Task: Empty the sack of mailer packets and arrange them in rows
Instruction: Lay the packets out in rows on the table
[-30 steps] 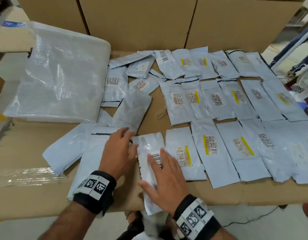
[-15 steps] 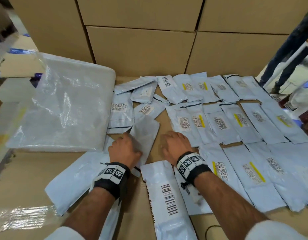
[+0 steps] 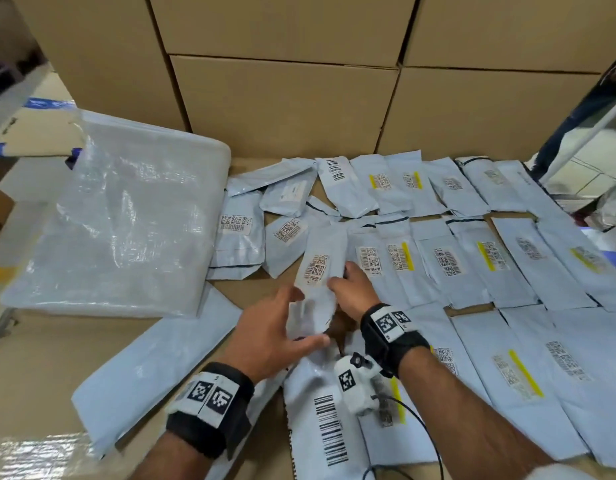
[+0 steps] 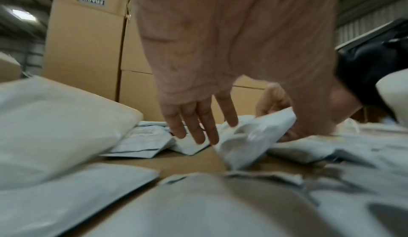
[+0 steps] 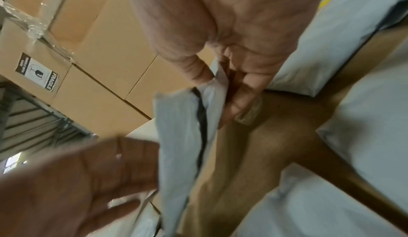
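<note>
Between my two hands a grey mailer packet [image 3: 318, 271] is held above the cardboard top [image 3: 57, 358], label side up. My right hand [image 3: 341, 280] pinches its right edge between thumb and fingers. At the packet's near end my left hand [image 3: 299, 320] grips it, thumb below and fingers along the left side. In the right wrist view the packet [image 5: 183, 127] shows its dark seal strip. The clear plastic sack [image 3: 126, 220] lies flat at the left. Several packets [image 3: 472, 265] lie in rows to the right.
Stacked cardboard boxes [image 3: 282, 109] wall off the back. A large blank mailer [image 3: 154, 368] lies near my left forearm, and a barcoded packet [image 3: 320, 431] sits at the near edge. A loose cluster of packets [image 3: 237, 237] lies beside the sack. A person's leg [image 3: 576, 116] stands at the far right.
Both hands left the barcoded packet at the front and reached forward to a blank-side-up packet beside the middle row. Now they hold it lifted with its label showing.
</note>
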